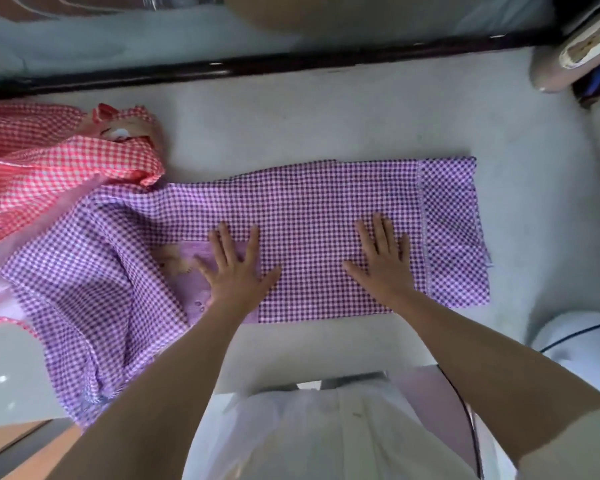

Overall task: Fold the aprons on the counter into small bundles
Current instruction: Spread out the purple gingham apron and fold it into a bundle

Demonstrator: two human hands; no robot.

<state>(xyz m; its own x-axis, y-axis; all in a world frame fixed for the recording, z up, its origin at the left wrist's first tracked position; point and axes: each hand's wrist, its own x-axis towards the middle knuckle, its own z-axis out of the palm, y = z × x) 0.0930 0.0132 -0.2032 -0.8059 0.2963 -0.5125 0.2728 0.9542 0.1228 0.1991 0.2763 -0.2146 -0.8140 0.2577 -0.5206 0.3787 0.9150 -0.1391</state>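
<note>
Both palms lie flat, fingers spread: left hand [238, 268] and right hand [383, 259] press the purple apron [312, 202] onto the counter [291, 109], likely smoothing the fold. Red apron [49, 161] waits crumpled at left.

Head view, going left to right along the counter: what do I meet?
Red checked apron, left hand, right hand; both press flat on the purple checked apron, which spans too widely to place.

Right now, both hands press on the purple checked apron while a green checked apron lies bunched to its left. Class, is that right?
No: the head view shows the bunched apron is red checked, not green; the left hand and right hand press flat on the purple checked apron.
</note>
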